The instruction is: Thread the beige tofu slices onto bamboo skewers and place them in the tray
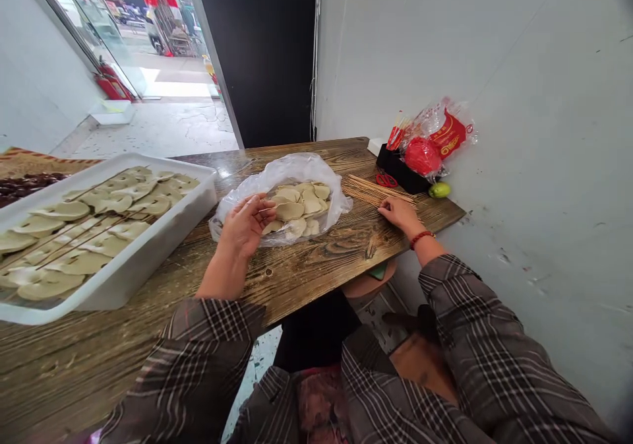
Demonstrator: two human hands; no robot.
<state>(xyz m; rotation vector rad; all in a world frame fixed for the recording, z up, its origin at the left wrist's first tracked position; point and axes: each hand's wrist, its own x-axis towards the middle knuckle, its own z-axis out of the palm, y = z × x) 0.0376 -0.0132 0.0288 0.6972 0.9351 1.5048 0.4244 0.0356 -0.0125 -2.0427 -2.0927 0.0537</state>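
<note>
Already filled, mostly: white tray [148,246] at the left edge of the wooden table [306,272], packed with pale flat slices threaded on thin sticks [84,229], laid in rows across nearly the whole floor of it. Behind the tray, at the far left corner, part of a second load of dark pieces [24,185], too small to name. Toward the middle of the table, a clear plastic bag [326,173] spread open, a heap of loose slices [299,205] still inside, so a fair share judged yet to be threaded. Left hand [244,223] at the near left rim of the bag, fingers curled loosely over the plastic and nearest slices; whether a slice is actually pinched, cannot tell. Further right, a bundle of bare bamboo skewers [378,190] near the far right corner. Right hand [400,213] flat on the wood, fingertips touching the near end of the bundle, nothing lifted or closed upon. Beyond, against the wall, a black holder [400,170], red-handled scissors [386,180], a red and clear packet [438,137] with yellow printing too blurred to read, and a small green fruit [439,190].
</note>
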